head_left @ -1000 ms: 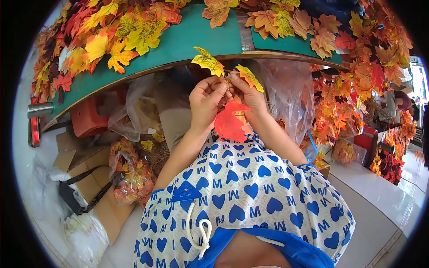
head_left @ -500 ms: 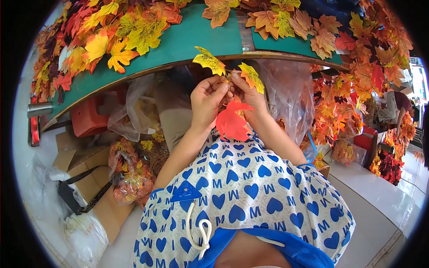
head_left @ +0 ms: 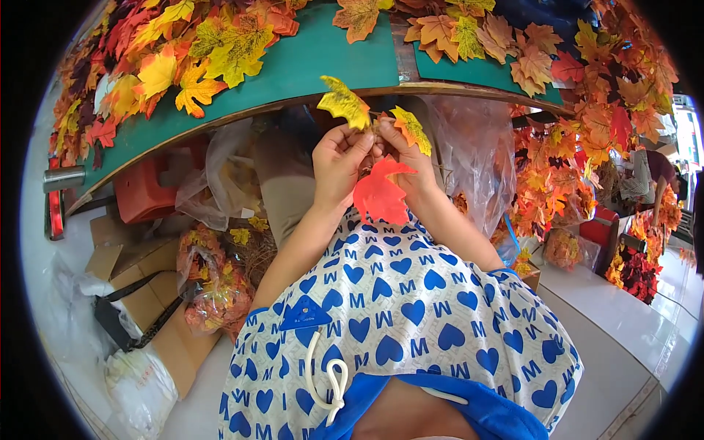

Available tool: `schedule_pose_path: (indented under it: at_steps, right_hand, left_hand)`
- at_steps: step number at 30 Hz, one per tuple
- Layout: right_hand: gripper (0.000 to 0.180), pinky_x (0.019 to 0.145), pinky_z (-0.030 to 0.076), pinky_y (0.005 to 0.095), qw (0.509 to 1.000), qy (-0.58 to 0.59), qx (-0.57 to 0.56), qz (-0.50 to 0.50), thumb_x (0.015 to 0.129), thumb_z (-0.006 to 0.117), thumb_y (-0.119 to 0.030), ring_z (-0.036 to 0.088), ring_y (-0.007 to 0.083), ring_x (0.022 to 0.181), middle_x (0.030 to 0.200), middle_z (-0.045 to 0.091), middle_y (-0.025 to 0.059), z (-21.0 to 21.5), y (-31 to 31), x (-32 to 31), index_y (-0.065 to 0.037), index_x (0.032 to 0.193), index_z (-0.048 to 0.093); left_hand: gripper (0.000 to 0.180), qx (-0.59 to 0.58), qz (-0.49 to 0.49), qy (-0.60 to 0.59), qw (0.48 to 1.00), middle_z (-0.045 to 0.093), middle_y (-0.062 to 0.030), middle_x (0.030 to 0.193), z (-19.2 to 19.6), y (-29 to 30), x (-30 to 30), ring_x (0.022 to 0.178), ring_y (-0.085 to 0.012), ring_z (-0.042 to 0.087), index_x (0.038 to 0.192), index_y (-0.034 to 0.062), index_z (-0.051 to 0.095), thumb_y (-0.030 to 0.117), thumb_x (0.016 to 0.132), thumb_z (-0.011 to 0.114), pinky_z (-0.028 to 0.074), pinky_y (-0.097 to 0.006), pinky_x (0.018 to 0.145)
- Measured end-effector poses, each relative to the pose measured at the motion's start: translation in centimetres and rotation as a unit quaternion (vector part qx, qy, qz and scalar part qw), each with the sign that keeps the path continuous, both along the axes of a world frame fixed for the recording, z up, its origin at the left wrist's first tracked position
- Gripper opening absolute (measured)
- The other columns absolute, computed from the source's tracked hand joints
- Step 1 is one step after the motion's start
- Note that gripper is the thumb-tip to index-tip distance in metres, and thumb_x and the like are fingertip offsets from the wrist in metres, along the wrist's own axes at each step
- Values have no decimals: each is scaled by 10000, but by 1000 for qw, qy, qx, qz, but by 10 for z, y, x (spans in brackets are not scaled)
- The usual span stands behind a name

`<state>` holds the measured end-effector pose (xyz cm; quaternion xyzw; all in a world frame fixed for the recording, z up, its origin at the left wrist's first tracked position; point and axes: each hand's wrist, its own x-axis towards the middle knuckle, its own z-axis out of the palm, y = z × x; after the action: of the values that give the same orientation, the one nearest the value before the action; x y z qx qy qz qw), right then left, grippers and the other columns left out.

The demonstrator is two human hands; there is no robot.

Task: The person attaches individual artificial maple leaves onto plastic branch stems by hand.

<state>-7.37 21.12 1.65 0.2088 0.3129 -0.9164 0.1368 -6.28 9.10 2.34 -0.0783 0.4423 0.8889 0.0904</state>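
Note:
Both my hands meet in front of my chest, just short of the table's edge, around a small sprig of artificial maple leaves. My left hand is closed, thumb and fingertips pinching the sprig's thin stem. Pressed close beside it, my right hand also pinches the stem. A yellow leaf with dark specks stands out above my left fingers. A second yellow leaf rests by my right fingers. Below the fingertips hangs a red leaf. The exact joint of the stems is hidden by my fingers.
A green-topped table curves ahead, heaped with orange, yellow and red leaves. Beneath it are a red plastic stool and bagged leaves. A cardboard box stands at left; leaf bunches hang at right, with another person beyond.
The upper yellow leaf has tilted slightly, and the red leaf has shifted a little upward. My hands keep nearly the same place and grip.

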Motion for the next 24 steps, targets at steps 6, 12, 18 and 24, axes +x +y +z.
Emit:
schedule_pose_path:
  at_steps: [6,12,18,24]
  right_hand:
    - [180,551,471,207,993,-85,-83,15,892,595,-209,552,99,615,752,602,32,6,2,-4,-30,895,610]
    - [185,544,479,216,990,-53,-124,40,897,586,-211,558,99,594,723,591,29,8,4,-2,-28,877,601]
    - [115,512,466,207,994,-50,-101,8,868,626,-162,545,79,583,722,588,5,10,1,1,-59,906,595]
    - [125,502,459,202,997,-47,-64,8,845,655,-160,543,73,580,726,591,1,2,1,2,-69,910,599]
  left_hand:
    - [196,6,15,-16,1000,638,-107,848,2,6,-1,698,-131,623,1030,-50,540,-2,849,600,521,-221,621]
    - [198,8,21,-17,1000,638,-111,848,2,7,-1,694,-140,637,1029,-59,538,-3,849,598,538,-235,633]
    - [214,10,23,-21,999,640,-105,841,2,7,-1,686,-130,640,1044,-69,535,12,856,597,535,-220,597]
    - [218,12,15,-17,1000,639,-101,839,0,7,-1,684,-128,639,1046,-72,535,17,858,598,536,-216,593]
